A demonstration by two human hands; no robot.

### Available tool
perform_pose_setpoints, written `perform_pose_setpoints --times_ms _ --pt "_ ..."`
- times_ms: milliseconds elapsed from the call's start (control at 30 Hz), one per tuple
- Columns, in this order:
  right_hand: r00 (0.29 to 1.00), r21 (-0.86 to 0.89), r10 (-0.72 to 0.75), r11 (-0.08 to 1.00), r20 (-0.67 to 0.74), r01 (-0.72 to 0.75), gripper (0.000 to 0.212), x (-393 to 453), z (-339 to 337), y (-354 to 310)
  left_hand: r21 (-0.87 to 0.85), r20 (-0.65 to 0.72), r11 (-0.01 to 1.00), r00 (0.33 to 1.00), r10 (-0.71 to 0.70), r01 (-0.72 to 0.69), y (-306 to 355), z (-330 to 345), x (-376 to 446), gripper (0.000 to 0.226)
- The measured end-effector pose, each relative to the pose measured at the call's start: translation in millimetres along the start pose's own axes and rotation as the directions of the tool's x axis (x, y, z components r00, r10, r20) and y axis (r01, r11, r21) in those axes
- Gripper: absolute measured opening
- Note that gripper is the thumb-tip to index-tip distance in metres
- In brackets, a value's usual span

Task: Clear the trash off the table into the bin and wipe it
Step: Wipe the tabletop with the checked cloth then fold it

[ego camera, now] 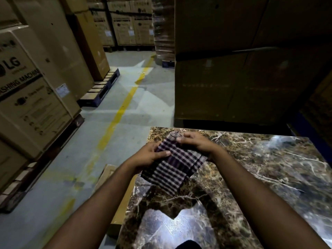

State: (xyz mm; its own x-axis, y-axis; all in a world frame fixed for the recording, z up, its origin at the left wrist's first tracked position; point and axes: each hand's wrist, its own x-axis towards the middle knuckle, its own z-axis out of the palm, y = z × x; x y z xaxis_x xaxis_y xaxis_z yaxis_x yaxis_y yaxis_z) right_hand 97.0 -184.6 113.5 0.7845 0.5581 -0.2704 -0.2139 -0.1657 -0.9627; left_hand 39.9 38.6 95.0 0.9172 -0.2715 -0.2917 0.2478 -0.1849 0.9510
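Table [251,177] near right is dark glossy marble with strong glare, so leftover dirt or missed patches would be hard to spot. No trash visible on the part in view. Cardboard box [115,194] sits on the floor just left of the table; can't tell if it's the bin. Further out, left hand [149,156] and right hand [196,143] both grip the checked cloth [176,169], lifted over the table's far left corner. Risk: it's bunched up, so a one-handed swipe could drag it off the edge onto the floor.
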Motion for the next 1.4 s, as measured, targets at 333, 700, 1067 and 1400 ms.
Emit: perform_pose_setpoints --times_ms 333,700,1067,1400 --pt "0.986 0.288 0.109 0.955 -0.126 -0.069 0.036 -5.7 34.4 80.5 -0.478 -0.351 0.878 0.924 -0.152 -0.037 -59.1 28.8 -2.4 0.027" --pt "0.947 -0.084 0.123 0.984 -0.296 -0.154 0.035 25.1 42.8 118.8 -0.399 -0.457 0.914 0.849 -0.266 0.071 -93.6 6.6 12.1 0.017" --pt "0.806 -0.302 0.259 0.831 -0.532 -0.466 0.072 96.8 -6.6 120.0 0.116 -0.598 0.958 0.788 -0.142 0.261 -96.6 -37.0 94.6 0.057" --pt "0.927 -0.795 -0.114 0.557 -0.358 -0.239 0.044 137.3 52.1 154.1 0.641 -0.441 0.723 0.895 0.071 0.258 -171.4 -33.8 84.2 0.051"
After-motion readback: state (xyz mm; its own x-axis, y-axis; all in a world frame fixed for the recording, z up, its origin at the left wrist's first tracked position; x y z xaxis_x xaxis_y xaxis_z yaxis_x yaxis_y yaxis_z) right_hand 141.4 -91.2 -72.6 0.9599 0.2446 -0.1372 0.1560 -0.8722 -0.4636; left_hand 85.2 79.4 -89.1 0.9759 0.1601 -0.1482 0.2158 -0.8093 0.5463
